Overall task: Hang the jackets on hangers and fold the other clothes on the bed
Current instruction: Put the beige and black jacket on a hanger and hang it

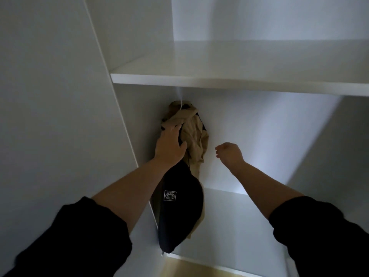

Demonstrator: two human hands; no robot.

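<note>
Soft, light beige fabric jacket hangs bunched in white wardrobe corner behind limp black jacket; left hand spread flat on its shoulder, right hand curled, empty; collar likely the best hold.

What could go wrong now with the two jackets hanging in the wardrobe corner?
1. The beige jacket hangs bunched up under the left hand. Its hanger is hidden, so a push might slide it off.
2. The black jacket is squeezed against the wardrobe's side wall, so it may crease there.
3. The right hand is apart from both jackets and holds nothing, so it might be late to catch a fall.
</note>
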